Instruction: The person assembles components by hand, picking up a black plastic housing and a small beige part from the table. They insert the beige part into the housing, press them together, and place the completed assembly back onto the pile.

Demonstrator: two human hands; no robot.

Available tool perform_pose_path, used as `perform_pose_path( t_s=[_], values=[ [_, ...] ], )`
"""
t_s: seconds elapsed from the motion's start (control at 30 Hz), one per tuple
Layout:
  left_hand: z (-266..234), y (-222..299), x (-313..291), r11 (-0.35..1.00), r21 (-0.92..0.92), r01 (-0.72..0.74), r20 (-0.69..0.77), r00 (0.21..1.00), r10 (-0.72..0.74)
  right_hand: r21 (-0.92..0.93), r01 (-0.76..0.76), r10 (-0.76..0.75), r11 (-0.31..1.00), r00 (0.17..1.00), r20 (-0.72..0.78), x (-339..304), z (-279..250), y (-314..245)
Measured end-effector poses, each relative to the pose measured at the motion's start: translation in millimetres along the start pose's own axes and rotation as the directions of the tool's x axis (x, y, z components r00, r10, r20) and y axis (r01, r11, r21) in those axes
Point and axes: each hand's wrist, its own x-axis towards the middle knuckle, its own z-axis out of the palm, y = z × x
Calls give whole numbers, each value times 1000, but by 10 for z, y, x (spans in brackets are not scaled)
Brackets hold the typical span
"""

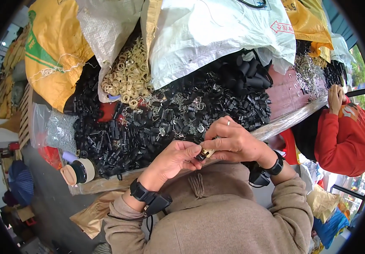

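Note:
My left hand [174, 158] and my right hand [232, 142] meet close to my chest over the table's near edge. Together they pinch a small part [204, 153], black at one end and tan at the other. The fingertips of both hands hide most of it. A ring shows on my right hand. Black bands with small devices sit on both wrists. Just beyond my hands lies a big heap of small black plastic parts [157, 127] mixed with bent metal wire clips [188, 103].
Tan ring-shaped parts [128, 76] spill from a white sack [216, 34]; yellow sacks [53, 46] lie behind. A tape roll [78, 171] and a clear bag of clips [59, 131] sit at left. A person in a red top [343, 135] works at right, by silver clips [307, 74].

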Motion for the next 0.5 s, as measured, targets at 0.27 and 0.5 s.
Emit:
perform_pose_path(
  t_s=[0.27, 0.5],
  values=[
    [-7, -118, -26, 996, -40, 77, 59, 995, -74, 25, 58, -61, 998, 985, 162, 65, -14, 3],
    [-25, -65, -72, 1000, -18, 10, 66, 998, -9, 232, -27, 2, 972, 994, 111, 80, 40, 136]
  ],
)
